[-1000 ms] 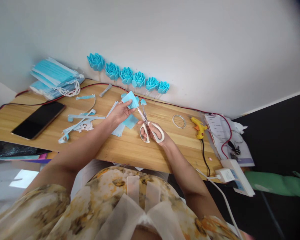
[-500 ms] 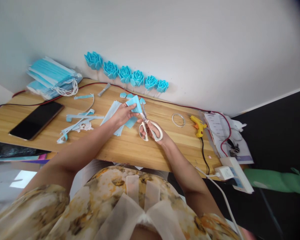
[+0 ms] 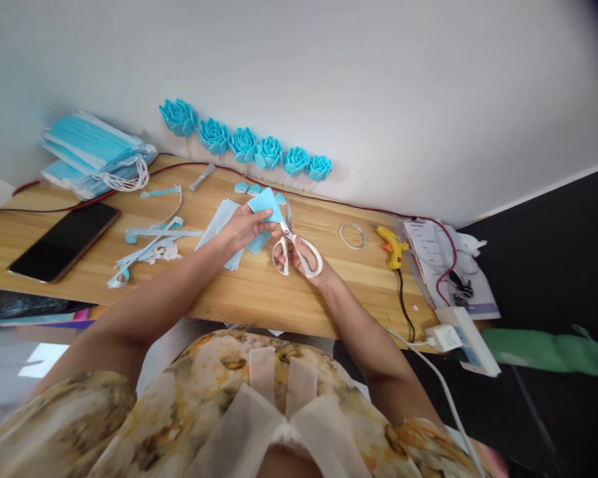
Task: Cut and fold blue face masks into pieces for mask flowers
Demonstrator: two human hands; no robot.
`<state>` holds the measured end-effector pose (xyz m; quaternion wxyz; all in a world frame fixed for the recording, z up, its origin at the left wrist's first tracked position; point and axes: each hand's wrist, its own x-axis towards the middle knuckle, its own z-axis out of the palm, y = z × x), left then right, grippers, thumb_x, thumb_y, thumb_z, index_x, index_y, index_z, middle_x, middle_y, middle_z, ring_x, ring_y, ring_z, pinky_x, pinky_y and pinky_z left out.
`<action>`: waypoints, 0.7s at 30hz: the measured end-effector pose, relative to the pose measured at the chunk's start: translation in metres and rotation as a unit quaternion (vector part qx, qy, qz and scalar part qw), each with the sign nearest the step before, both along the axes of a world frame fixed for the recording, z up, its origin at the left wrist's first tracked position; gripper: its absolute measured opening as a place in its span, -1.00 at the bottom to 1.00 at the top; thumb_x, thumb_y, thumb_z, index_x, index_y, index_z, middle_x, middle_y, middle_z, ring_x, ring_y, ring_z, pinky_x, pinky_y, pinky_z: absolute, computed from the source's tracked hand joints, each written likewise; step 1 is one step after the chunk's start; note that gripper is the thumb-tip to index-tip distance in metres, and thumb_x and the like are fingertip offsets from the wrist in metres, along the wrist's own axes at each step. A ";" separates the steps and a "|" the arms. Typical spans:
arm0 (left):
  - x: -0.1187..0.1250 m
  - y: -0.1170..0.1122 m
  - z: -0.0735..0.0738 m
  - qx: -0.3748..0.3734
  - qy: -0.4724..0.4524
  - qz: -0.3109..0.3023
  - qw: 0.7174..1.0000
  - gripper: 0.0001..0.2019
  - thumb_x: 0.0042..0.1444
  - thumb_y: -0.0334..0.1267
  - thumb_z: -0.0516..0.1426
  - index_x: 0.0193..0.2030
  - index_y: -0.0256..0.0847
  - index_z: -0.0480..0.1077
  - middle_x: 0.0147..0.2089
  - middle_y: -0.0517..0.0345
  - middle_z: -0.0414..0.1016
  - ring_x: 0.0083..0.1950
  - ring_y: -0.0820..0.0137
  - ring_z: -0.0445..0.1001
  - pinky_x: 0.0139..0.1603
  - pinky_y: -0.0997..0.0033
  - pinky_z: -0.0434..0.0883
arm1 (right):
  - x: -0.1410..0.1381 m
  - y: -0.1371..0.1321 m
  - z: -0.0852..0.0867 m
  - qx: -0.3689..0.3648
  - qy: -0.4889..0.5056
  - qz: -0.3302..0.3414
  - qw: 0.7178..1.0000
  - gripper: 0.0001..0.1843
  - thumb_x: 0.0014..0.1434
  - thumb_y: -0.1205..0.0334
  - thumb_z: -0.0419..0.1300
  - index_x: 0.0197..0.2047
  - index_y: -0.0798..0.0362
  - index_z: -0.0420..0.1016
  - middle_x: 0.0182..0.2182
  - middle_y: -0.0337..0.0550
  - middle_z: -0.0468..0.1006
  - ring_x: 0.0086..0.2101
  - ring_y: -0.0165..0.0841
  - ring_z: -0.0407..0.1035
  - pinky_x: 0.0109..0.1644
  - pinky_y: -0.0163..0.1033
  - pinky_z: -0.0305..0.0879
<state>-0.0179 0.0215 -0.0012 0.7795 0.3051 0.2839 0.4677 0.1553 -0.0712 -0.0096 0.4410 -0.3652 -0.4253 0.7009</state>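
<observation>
My left hand [image 3: 244, 226] pinches a folded piece of blue mask fabric [image 3: 267, 203] above the table. White-handled scissors [image 3: 309, 257] are in my right hand [image 3: 299, 255], their blades parted beside the right edge of that fabric. Whether the blades touch it I cannot tell. Under my left hand lie flat pieces of mask fabric [image 3: 218, 222], partly hidden by my forearm. Just beyond the hands, small blue cut pieces [image 3: 254, 190] lie in a row. To the left are cut mask strips and scraps [image 3: 152, 242].
Several blue fabric flowers [image 3: 243, 145] stand along the wall. At the left are a stack of masks [image 3: 94, 146] and a phone [image 3: 64, 241]. On the right lie a wire coil [image 3: 353, 246], a yellow glue gun [image 3: 393, 247], papers [image 3: 423, 252] and a power strip [image 3: 476, 342] with cables.
The scissor blades have opened wider and stand slightly apart from where they were at the fabric. The whole view has shifted a little, so the table things appear further left.
</observation>
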 end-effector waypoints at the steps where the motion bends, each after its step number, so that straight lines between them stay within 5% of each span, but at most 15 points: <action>1: 0.000 0.000 0.000 0.005 0.002 0.004 1.000 -0.82 -0.04 -0.54 0.40 -0.35 -0.35 0.51 -0.42 0.20 0.61 -0.44 0.47 0.58 -0.34 0.49 0.61 | -0.001 0.000 0.000 -0.001 0.002 0.002 1.000 -0.29 0.09 -0.37 0.34 0.02 0.07 0.48 -0.36 -0.21 0.54 -0.43 -0.41 0.38 -0.38 -0.24 0.44; 21: 0.000 -0.001 0.006 0.019 0.003 0.016 1.000 -0.80 -0.04 -0.53 0.42 -0.30 -0.33 0.53 -0.40 0.19 0.60 -0.43 0.46 0.55 -0.35 0.50 0.56 | -0.003 -0.001 0.002 -0.015 0.017 0.001 1.000 -0.26 0.18 -0.39 0.23 0.10 0.12 0.46 -0.60 -0.40 0.34 -0.66 -0.49 0.15 -0.62 -0.33 0.02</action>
